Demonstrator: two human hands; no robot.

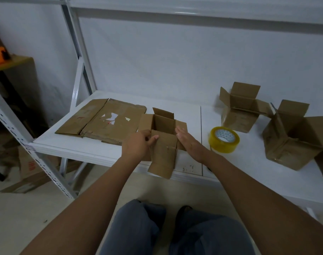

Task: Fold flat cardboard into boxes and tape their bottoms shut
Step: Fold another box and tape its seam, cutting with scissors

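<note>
At twelve o'clock on the shelf (105, 153), our left hand (136, 144) grasps the box (163, 138); our right hand (188, 139) presses it, fingers straight, tape (224, 139) at three.

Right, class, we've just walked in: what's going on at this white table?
A person is setting up a small cardboard box at the white table's front edge. The left hand grips its near left corner; the right hand lies flat against its right side. Yellow tape waits alongside, two open boxes further right, flat cardboard to the left.
</note>
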